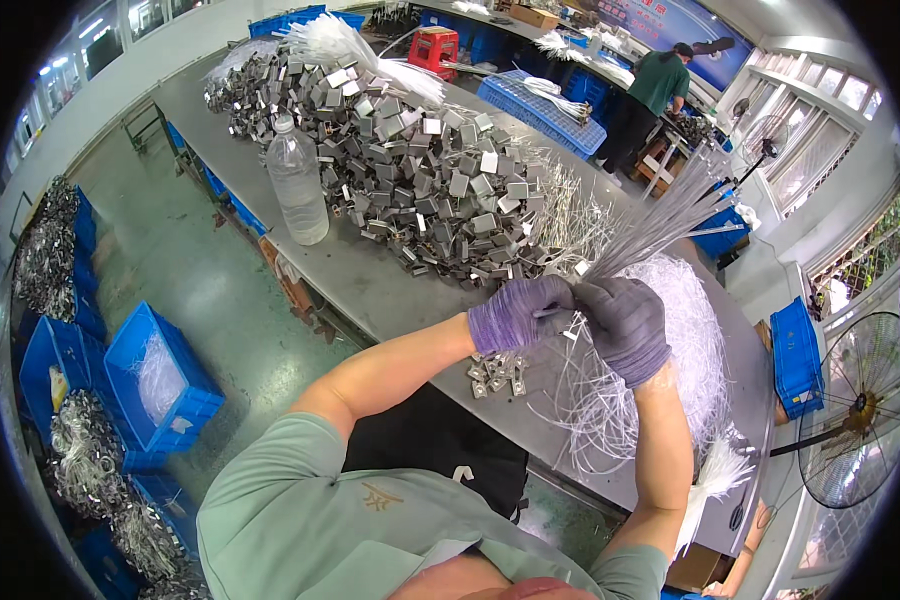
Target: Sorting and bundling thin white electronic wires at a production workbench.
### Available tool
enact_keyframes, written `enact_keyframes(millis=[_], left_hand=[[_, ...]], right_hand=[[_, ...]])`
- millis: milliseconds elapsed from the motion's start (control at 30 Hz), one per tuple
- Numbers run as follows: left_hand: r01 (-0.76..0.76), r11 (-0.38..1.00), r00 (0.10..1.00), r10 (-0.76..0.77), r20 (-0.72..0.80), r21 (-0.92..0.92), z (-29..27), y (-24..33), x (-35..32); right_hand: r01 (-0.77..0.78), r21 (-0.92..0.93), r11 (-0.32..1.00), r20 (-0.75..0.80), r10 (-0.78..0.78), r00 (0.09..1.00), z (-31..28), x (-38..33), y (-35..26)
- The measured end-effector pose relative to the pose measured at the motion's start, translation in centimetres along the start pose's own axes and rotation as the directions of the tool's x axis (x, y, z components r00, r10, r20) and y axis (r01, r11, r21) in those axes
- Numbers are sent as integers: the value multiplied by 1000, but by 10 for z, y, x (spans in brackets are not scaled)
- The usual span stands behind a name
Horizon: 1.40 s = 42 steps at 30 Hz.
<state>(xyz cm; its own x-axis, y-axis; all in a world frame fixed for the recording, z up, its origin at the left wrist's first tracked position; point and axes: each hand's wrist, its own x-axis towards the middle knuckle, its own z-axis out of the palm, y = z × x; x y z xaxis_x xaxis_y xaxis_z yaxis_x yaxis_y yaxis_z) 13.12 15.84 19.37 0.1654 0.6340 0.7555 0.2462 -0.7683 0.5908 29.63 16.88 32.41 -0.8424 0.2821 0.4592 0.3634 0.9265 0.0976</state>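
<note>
My right hand (625, 325), in a dark grey-purple glove, is closed round the lower end of a bundle of long thin silvery strips (660, 225). The bundle fans out up and to the right. Close against it, my left hand (522, 315) in a matching glove has its fingers bent together at the bundle's lower end; what they pinch is hidden. A small white tip pokes out below the fingers. Under my right wrist spreads a heap of loose, clear-white strands (685, 330). Several small metal pieces (497, 374) lie on the table below my left hand.
A big pile of grey metal rectangular pieces (450, 190) covers the table (355, 285) beyond my hands. A clear bottle (297, 185) stands at its left. Blue crates (160, 375) sit on the floor at left. A fan (855, 410) is at right; a co-worker (655, 95) stands farther back.
</note>
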Motion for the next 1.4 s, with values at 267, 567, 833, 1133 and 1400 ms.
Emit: enact_keyframes(millis=[267, 567, 833, 1133, 1400], left_hand=[[540, 589, 806, -567, 169, -600, -25, 18, 10], [308, 903, 937, -343, -69, -301, -1, 3, 10], [151, 984, 933, -172, -317, -90, 31, -6, 14], [109, 994, 885, -109, -452, -27, 33, -24, 10], [-92, 923, 963, 177, -201, 375, 0, -17, 12]], right_hand=[[-463, 593, 658, 207, 431, 878, 17, -38, -18], [-340, 520, 784, -177, 489, 854, 9, -45, 3], [-359, 254, 898, -4, 372, 928, 4, -11, 5], [-399, 63, 915, 291, 366, 884, 13, 8, 16], [-531, 174, 829, 363, 447, 817, 23, 0, 25]])
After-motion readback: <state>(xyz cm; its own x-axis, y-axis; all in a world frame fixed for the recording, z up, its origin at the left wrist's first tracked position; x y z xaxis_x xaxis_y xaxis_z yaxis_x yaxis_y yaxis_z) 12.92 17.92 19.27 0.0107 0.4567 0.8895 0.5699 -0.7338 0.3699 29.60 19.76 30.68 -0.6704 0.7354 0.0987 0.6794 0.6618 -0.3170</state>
